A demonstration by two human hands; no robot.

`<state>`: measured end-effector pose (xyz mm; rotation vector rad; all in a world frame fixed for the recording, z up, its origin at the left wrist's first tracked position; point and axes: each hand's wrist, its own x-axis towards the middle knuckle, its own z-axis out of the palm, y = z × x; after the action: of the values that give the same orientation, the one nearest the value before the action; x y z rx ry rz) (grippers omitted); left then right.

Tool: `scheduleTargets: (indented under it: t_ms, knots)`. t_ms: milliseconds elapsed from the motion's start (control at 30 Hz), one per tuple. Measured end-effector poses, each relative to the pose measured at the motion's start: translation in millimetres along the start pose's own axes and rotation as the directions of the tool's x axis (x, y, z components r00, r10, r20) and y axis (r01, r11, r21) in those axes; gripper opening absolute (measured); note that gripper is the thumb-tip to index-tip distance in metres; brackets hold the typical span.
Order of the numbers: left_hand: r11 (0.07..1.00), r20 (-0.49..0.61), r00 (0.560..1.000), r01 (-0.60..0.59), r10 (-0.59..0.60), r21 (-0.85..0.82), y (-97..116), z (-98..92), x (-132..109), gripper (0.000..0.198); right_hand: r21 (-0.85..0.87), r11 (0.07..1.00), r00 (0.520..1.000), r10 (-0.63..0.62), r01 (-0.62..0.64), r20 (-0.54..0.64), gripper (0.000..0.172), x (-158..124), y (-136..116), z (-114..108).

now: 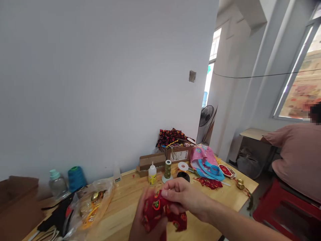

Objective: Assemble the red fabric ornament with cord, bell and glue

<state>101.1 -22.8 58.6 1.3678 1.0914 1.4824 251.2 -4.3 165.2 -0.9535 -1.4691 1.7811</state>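
Note:
Dark red patterned fabric (155, 205) with small orange and green motifs is held above the front of the wooden table (120, 207). My left hand (140, 217) wraps round its left side, partly blurred by motion. Thumb and fingers of my right hand (178, 195) pinch its upper right edge. A loose flap of the cloth hangs below the right hand. Just behind the hands stand a white glue bottle (152, 174) with a yellow label and an olive thread spool (168, 169). A black roll (183, 175) lies beside them.
A plastic bag (100, 190) with gold bells and yellow cord lies left, near a blue thread cone (76, 179) and brown box (20, 204). Behind stand a cardboard box (179, 155) and pink bag (204, 155). A person (301, 154) sits right on a red stool (273, 204).

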Motion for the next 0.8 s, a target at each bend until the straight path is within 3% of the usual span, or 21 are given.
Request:
scheduleTargets:
  t_ms: [67,133,267,400,533,600,667,700,800]
  knots:
    - [0.984,0.098,0.984,0.156,-0.147,-0.085,-0.5,2.4,3.2,0.047,0.056,0.998,1.0,-0.012,0.014,-0.023,0.027,-0.1,6.8,-5.2]
    - [0.948,0.147,0.953,0.285,-0.265,-0.14,-3.2,-6.6,3.7,0.044,0.096,0.994,0.994,-0.04,0.05,-0.104,0.026,-1.9,11.4,-22.4]
    - [0.872,0.11,0.905,0.426,-0.411,-0.242,-12.3,-32.0,7.5,0.04,0.186,0.98,0.986,-0.046,0.076,-0.159,0.026,-11.0,19.4,-56.6]
    - [0.824,0.246,0.847,0.522,-0.471,-0.221,-10.5,-41.8,12.7,0.029,0.193,0.974,0.98,-0.084,0.119,-0.182,0.023,-19.2,24.2,-63.8]
    - [0.865,0.318,0.828,0.5,-0.461,-0.049,-1.3,-48.7,14.3,0.038,0.007,0.988,0.966,-0.151,0.156,-0.209,0.024,-19.5,29.8,-63.5]
    - [0.913,0.22,0.886,0.388,-0.407,0.127,-0.2,-57.2,14.6,0.037,-0.154,0.978,0.966,-0.172,0.143,-0.194,0.026,-17.5,36.7,-67.0]
    - [0.917,0.029,0.963,0.246,-0.268,0.314,-0.6,-69.1,14.7,0.036,-0.317,0.943,0.974,-0.159,0.102,-0.162,0.025,-14.7,47.2,-71.6]
    - [0.899,-0.072,0.979,0.204,-0.191,0.387,-0.4,-75.6,14.4,0.036,-0.384,0.919,0.976,-0.155,0.086,-0.153,0.025,-13.3,53.5,-73.3]
    - [0.827,-0.286,0.952,0.245,-0.107,0.506,3.8,-93.9,10.8,0.042,-0.461,0.884,0.967,-0.174,0.07,-0.185,0.024,-9.6,73.8,-73.8]
